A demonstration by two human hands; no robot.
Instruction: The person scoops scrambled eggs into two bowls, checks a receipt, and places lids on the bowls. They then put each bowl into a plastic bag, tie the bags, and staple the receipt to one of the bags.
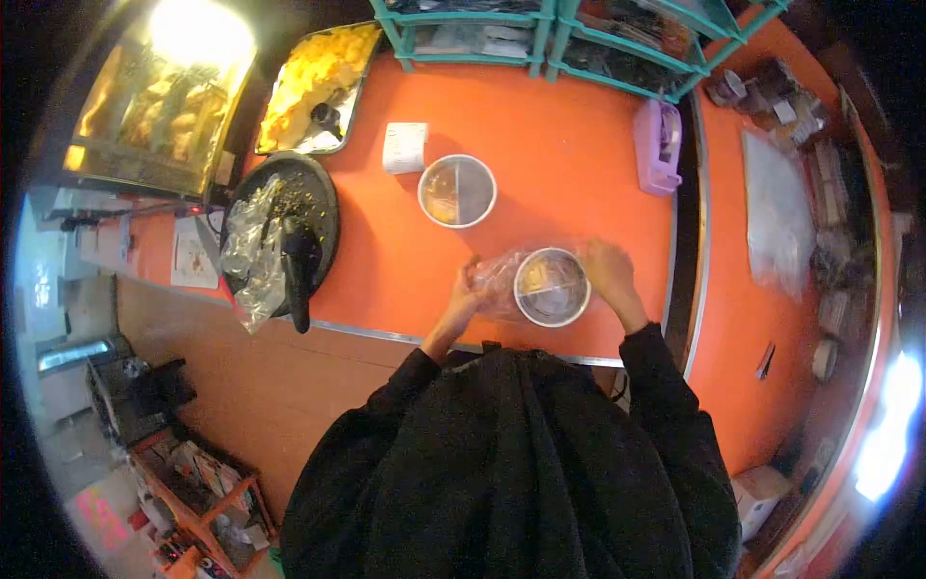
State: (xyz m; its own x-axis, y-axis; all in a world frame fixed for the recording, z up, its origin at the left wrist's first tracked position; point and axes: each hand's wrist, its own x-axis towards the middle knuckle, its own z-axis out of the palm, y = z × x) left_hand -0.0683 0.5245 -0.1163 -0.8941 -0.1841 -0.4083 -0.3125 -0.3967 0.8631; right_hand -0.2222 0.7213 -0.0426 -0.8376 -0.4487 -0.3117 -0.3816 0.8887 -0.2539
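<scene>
On the orange counter, a round white-rimmed container (552, 288) with a divided inside and yellowish food in one part stands between my hands. My left hand (470, 289) is closed on a clear plastic bag (500, 280) that lies against the container's left side. My right hand (612, 275) is at the container's upper right, blurred by motion, so its fingers cannot be made out. A second divided container (457, 191), with orange food in its left part, stands farther back. Beside it is a white paper slip (405, 148).
At the left are a black round tray (326, 217) with crumpled plastic and a black-handled tool, a metal tray of yellow food (321, 82), and a lit glass case (159, 111). Teal racks (473, 66) stand behind; a purple tape dispenser (656, 150) sits at the right.
</scene>
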